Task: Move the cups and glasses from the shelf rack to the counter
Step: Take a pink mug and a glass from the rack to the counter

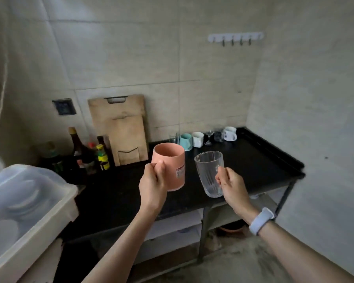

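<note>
**Inspector:** State of the hands, please

**Operator:** From my head view, the left hand (pixel 152 183) is closed around the handle of a pink cup (pixel 170 166), fingers curled through it. The cup is upright, mouth open to the camera, a small label on its side, held in the air above the black counter (pixel 253 160). The right hand (pixel 232 185) is closed on the handle of a clear glass mug (pixel 209 173), ribbed down its wall, also upright and off the surface. A pale wristband (pixel 261 220) sits on the right wrist

**Inspector:** How do the two vessels stand to each other?

**Operator:** Side by side, near but apart, pink cup to the left. Neither touches the counter

**Inspector:** What is already on the counter?

**Operator:** A row along the back wall: a small clear glass (pixel 173 137), a teal mug (pixel 186 141), a white mug (pixel 198 139), a stemmed glass (pixel 208 136), a dark glass (pixel 219 135) too blurred for detail, and a further white mug (pixel 230 133) in the corner

**Inspector:** Other items noted?

**Operator:** Two wooden cutting boards (pixel 121 127) lean on the tiled wall, sauce bottles (pixel 90 150) grouped to their left. A translucent lidded bin (pixel 29 197) fills the lower left. A hook rail (pixel 235 37) is fixed high on the wall
</note>
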A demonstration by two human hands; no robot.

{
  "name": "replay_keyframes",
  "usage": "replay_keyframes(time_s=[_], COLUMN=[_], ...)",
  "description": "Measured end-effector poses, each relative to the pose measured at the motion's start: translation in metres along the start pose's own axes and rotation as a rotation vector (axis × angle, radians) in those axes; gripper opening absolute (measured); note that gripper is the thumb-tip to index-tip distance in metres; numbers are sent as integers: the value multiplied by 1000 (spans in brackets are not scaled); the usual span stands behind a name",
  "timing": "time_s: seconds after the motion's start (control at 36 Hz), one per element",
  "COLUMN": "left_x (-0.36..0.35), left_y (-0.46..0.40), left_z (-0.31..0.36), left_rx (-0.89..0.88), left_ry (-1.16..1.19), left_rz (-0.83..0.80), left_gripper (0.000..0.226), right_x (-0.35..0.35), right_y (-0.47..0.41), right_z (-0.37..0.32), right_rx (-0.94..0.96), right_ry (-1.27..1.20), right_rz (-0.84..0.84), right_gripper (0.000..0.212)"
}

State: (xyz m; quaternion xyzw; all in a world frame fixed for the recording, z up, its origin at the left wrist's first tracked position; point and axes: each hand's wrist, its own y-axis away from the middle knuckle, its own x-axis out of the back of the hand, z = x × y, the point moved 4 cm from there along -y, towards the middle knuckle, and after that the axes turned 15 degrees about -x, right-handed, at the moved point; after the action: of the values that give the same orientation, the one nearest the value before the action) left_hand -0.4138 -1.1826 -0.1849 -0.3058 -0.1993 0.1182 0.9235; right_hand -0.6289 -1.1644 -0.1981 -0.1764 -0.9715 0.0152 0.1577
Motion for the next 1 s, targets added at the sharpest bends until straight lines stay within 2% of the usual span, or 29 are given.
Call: replay_keyframes(time_s=[0.25,0.47,0.69,1.0], left_x=[-122,-242,-372,-483], left_y=[-65,-116,-170,-226], left_z=[-48,-79,-113,-140], left_rx=[6,24,128,204], left_ry=[52,85,90,135], left_rz=[-170,-232,-298,-397], left_gripper=[35,30,32,29], right_x=[28,64,109,138], right_y=[-101,-215,-339,-449], right_z=[49,96,149,191], right_rx=[-122,-211,-322,-456], right_ry=[24,24,34,79], right_rz=[60,62,33,97], right_gripper=[36,33,34,36])
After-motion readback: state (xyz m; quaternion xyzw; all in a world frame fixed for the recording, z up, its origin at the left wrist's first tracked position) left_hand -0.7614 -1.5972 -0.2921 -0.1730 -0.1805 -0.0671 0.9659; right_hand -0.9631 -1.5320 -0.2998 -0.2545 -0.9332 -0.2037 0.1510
